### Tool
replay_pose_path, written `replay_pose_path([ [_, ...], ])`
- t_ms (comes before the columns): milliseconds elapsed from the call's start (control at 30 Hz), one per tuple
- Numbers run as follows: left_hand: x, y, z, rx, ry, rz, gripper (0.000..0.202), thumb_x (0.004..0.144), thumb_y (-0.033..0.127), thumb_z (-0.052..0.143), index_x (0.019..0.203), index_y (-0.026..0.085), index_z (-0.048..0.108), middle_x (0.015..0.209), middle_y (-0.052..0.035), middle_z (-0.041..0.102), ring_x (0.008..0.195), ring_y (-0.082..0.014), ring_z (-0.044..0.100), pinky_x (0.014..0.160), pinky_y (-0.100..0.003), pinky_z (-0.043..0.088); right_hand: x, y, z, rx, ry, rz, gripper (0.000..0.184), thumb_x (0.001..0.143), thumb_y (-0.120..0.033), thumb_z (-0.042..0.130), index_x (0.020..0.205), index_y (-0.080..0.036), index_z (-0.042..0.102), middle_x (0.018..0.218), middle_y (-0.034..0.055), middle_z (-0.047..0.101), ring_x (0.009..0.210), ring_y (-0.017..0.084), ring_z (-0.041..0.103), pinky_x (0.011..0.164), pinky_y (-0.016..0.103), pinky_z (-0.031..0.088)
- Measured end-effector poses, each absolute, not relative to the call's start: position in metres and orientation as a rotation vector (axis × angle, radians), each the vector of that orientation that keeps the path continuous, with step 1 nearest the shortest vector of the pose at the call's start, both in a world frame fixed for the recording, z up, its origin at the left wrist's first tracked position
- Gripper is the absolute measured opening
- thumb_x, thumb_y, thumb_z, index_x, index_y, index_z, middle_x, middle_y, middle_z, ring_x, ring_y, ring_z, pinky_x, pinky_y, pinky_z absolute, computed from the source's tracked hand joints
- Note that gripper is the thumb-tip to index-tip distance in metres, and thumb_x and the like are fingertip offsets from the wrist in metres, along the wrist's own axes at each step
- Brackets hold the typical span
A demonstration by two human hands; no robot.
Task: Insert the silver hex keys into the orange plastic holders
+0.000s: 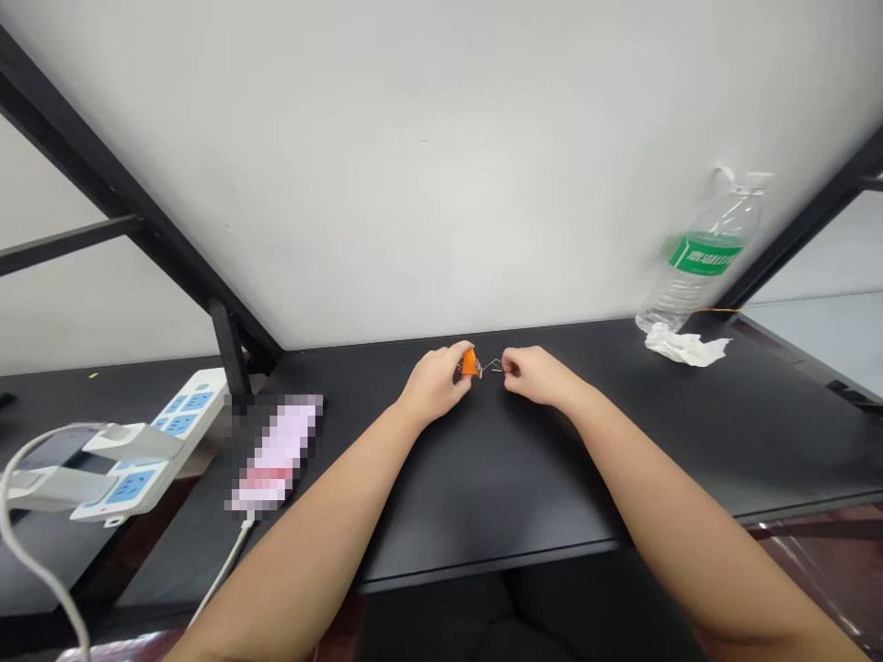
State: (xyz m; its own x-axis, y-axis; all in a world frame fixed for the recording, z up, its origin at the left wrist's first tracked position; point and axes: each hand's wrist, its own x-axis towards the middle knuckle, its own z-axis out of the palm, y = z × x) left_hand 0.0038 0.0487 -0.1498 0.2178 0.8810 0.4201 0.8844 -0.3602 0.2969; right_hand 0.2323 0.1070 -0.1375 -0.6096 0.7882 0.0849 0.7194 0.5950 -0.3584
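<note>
Between the thumb and fingers of my left hand (434, 382) is a small orange piece that looks like a binder clip (470, 361), with metal at its right end. My right hand (538, 375) is closed in a pinch on a thin bent metal wire (494, 362), shaped like a clip's handle. The wire reaches left to the clip's metal end; whether the two are joined I cannot tell. Both hands are low over the far half of the black table (497, 496), close together. Fingers partly hide the clip and the wire's right end.
A clear plastic bottle (704, 253) with a green label leans at the wall (441, 184), by a crumpled white tissue (686, 347). To the left lie a blurred-out phone (281, 450) with a cable and a white power strip (155, 441) with plugs. Black frame bars (138, 230) slant at left.
</note>
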Motion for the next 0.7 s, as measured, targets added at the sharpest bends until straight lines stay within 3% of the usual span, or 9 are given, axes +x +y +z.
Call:
replay_pose_path([
  [100,0.004,0.048,-0.149,-2.498,-1.749,-0.845,0.048,0.087,0.02,0.063,0.134,0.023,0.053,0.112,-0.0037,0.072,0.098,-0.0197,0.069,0.091,-0.034,0.056,0.234,0.107,-0.135,-1.05,-2.425,0.653,0.009,0.082,-0.017,0.055,0.089,-0.021,0.06,0.078,-0.0037,0.064,0.067,0.01,0.054,0.064,0.022,0.038],
  [233,0.006,0.047,-0.149,-2.532,-1.725,-0.84,0.048,0.088,0.022,0.064,0.134,0.023,0.053,0.116,-0.0037,0.071,0.1,-0.0193,0.069,0.091,-0.033,0.056,0.233,0.106,-0.133,-0.933,-2.372,0.718,0.015,0.084,-0.017,0.053,0.089,-0.02,0.067,0.078,-0.0028,0.066,0.068,0.01,0.055,0.067,0.023,0.039],
  [700,0.004,0.047,-0.151,-2.497,-1.767,-0.842,0.048,0.088,0.023,0.063,0.135,0.025,0.054,0.113,-0.0036,0.072,0.097,-0.0191,0.069,0.088,-0.032,0.056,0.241,0.104,-0.125,-0.986,-2.238,0.977,0.012,0.085,-0.023,0.055,0.089,-0.02,0.066,0.074,-0.0023,0.065,0.063,0.011,0.061,0.062,0.022,0.046],
])
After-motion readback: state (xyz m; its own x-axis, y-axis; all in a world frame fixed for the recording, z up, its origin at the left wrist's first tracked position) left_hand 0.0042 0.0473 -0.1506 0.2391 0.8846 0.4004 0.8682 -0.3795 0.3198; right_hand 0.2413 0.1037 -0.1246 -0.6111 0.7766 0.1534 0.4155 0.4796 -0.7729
